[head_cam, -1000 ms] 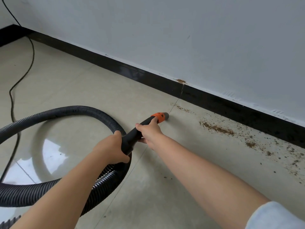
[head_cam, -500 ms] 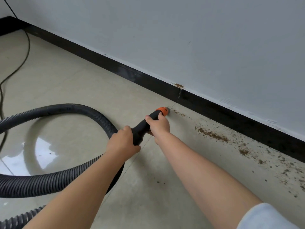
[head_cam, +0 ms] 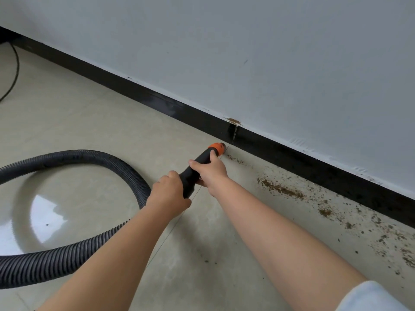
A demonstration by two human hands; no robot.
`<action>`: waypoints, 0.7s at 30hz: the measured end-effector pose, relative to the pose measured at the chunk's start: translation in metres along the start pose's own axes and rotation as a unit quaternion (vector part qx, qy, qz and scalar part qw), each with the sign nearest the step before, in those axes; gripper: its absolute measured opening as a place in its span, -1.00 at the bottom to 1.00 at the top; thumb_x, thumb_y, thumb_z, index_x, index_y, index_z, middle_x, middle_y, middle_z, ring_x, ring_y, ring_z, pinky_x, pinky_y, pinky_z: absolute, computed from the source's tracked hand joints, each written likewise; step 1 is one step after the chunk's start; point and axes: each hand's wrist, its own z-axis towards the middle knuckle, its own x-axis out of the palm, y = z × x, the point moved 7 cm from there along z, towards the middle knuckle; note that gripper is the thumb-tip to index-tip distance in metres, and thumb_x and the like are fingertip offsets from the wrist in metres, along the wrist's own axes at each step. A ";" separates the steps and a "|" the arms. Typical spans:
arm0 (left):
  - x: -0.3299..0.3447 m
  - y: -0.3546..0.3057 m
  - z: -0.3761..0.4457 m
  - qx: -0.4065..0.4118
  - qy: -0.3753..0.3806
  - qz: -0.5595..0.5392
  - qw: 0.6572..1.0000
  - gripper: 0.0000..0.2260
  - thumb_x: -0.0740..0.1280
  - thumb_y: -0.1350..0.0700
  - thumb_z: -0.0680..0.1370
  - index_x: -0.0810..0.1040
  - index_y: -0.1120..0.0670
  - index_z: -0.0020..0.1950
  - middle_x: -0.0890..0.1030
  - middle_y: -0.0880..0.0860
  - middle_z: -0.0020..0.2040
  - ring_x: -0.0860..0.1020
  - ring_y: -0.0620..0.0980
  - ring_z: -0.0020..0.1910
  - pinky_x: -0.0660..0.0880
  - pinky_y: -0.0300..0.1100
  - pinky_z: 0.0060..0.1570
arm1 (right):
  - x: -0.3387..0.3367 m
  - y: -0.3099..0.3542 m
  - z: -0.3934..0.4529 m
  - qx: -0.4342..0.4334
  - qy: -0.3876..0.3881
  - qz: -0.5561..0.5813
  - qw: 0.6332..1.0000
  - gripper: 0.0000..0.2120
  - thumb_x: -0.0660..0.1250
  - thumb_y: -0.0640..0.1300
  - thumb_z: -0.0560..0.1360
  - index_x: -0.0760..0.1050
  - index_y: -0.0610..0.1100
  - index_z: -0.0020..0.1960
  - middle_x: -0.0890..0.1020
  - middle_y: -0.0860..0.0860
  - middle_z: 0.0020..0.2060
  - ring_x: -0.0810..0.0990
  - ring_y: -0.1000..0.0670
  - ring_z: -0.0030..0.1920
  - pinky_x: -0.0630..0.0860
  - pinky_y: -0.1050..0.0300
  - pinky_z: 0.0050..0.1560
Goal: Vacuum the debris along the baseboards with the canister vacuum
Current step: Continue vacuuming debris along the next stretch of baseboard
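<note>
Gripping the black ribbed vacuum hose point(head_cam: 74, 250), both hands (left hand point(head_cam: 168, 194), right hand point(head_cam: 210, 170)) aim its orange-tipped nozzle point(head_cam: 216, 146) near brown debris point(head_cam: 280, 189) beside the black baseboard point(head_cam: 314, 160).

We see an evenly lit interior under soft, diffuse daylight. A bright patch of glare point(head_cam: 48, 217) on the glossy floor point(head_cam: 94, 122) at the near left mirrors a light source lying outside the picture, probably a window. Shadows are faint and soft-edged beneath the hose point(head_cam: 74, 248) and forearms. The wall point(head_cam: 269, 52) reads as flat pale grey-blue, darkening slightly toward the far left. The black baseboard point(head_cam: 280, 153) carries dull highlights. Wide-angle distortion enlarges the near forearms. Focus is acceptable at centre; fine debris point(head_cam: 280, 189) at the right edge looks soft, with mild compression smearing.
</note>
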 end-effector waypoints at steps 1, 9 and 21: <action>0.002 -0.002 0.003 0.001 0.003 -0.001 1.000 -0.56 0.38 0.04 0.47 0.27 0.21 0.19 0.44 0.16 0.16 0.46 0.14 0.12 0.38 -0.17 -0.08 | -0.001 0.000 0.003 0.002 0.001 0.005 1.000 -0.17 0.41 -0.09 0.45 -0.03 0.03 0.54 0.31 -0.09 0.42 0.44 -0.18 0.29 0.54 -0.12 0.14; 0.007 -0.018 0.014 0.013 -0.001 -0.009 1.000 -0.57 0.38 0.06 0.47 0.28 0.22 0.17 0.44 0.17 0.14 0.46 0.14 0.11 0.38 -0.16 -0.04 | -0.017 0.005 0.018 -0.003 0.010 0.013 1.000 -0.21 0.37 -0.14 0.49 -0.03 0.02 0.54 0.31 -0.08 0.41 0.43 -0.17 0.28 0.53 -0.11 0.15; 0.004 0.015 -0.012 0.005 0.049 0.010 0.999 -0.61 0.40 0.06 0.45 0.20 0.16 -0.01 0.41 0.09 -0.04 0.51 0.12 -0.02 0.40 -0.14 -0.20 | 0.008 -0.011 -0.011 0.039 0.014 0.032 0.999 -0.10 0.43 -0.18 0.43 -0.09 0.04 0.54 0.27 -0.10 0.42 0.43 -0.20 0.28 0.56 -0.13 0.09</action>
